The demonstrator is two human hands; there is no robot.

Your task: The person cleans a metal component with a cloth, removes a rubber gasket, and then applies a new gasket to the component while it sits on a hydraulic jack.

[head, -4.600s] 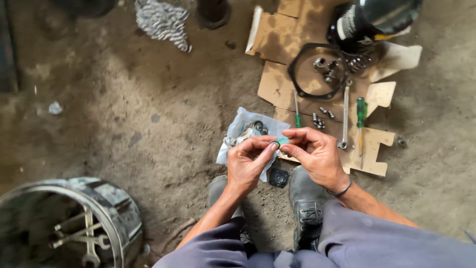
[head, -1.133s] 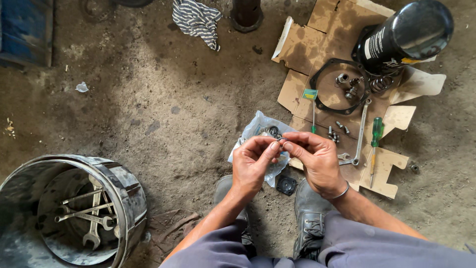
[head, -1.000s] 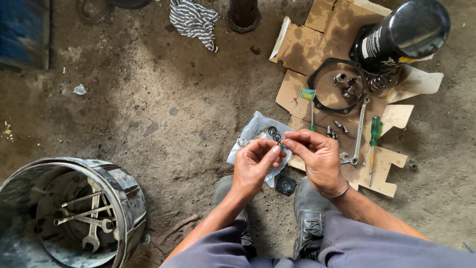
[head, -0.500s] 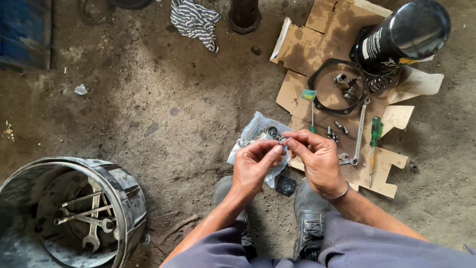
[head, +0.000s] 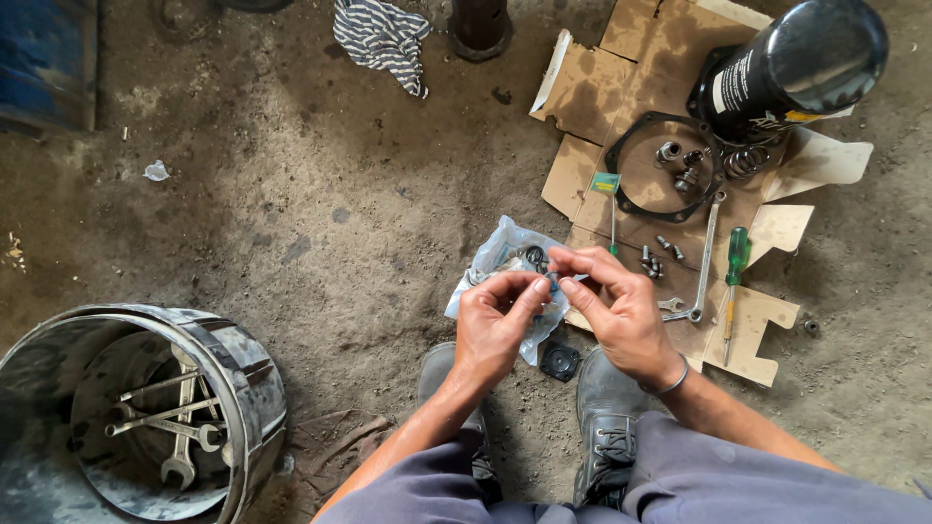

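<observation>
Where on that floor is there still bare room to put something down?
The broad bare patch of floor lies between the striped rag, the metal drum and the plastic bag. The cardboard is crowded with a gasket ring, bolts, wrench and screwdriver.

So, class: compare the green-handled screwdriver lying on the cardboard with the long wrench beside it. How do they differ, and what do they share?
The green-handled screwdriver has a translucent green plastic grip and a thin shaft; the long wrench is bare grey metal throughout. The wrench is clearly longer than the screwdriver. The wrench ends in shaped heads, the screwdriver in a narrow tip. Both lie flat on the cardboard, roughly parallel, untouched by either hand.
</observation>
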